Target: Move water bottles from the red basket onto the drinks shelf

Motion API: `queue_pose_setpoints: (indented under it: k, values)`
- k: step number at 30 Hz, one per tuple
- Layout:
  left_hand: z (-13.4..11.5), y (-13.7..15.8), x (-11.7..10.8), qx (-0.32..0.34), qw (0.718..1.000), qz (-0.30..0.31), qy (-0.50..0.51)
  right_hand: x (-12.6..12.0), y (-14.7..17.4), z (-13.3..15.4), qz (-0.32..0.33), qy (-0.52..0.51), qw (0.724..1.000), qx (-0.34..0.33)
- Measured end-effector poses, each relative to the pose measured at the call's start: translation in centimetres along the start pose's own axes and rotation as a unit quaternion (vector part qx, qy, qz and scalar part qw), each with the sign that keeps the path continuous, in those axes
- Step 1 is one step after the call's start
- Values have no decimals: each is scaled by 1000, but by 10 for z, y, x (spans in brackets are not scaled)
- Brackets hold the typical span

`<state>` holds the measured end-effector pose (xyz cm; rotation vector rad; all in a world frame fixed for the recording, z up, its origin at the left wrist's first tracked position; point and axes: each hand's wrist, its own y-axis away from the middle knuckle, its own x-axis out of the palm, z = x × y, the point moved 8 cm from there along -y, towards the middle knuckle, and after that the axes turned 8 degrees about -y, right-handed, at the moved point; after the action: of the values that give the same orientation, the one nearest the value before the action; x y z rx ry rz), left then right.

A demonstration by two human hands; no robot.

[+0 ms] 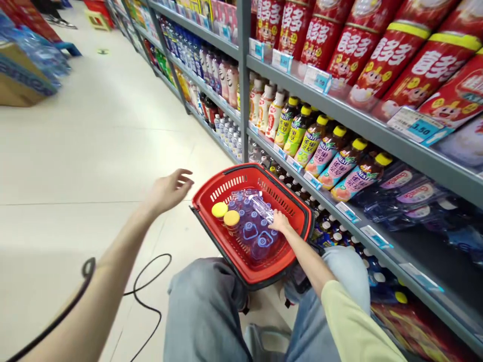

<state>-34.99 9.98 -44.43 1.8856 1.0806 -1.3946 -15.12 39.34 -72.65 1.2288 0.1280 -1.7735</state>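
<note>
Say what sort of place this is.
Most likely a supermarket or grocery shop aisle: price tags along the shelf edges, rows of bottled drinks, and a red shopping basket.

In my camera view, the red basket (269, 272) carries bottles (250, 229) and two yellow-lidded containers (231, 218); the grey shelf (329, 196) carries yellow-capped bottles (341, 157).

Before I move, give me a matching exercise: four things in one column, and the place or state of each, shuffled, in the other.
Things:
1. Left hand
2. Right hand
3. Yellow lids
4. Red cans

Place or state:
A. Inside the red basket, toward its left side in the view
B. Holding one end of a clear bottle
C. On the shelf above the yellow-capped bottles
D. Holding nothing, outside the basket

Right pairs: 1-D, 2-B, 3-A, 4-C
</note>
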Motion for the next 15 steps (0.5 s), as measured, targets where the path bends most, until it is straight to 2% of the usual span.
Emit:
queue_pose_setpoints:
  k: [2,6,8,10,13,15]
  values:
    - [-36,14,16,36,997,20,58,-2,5,0,-8,-14,1000,20]
    - [-135,47,55,156,977,31,139,-15,30,11,-34,-76,996,43]
    - [-165,59,70,153,967,8,204,-27,47,20,-43,-121,991,46]
    - [-177,65,81,125,963,-17,239,-43,65,31,-40,-181,982,34]
    - [-171,66,95,49,956,-40,287,-72,95,51,-11,-296,955,-19]
    - [-165,64,103,10,944,-25,330,-89,118,63,17,-369,927,-61]
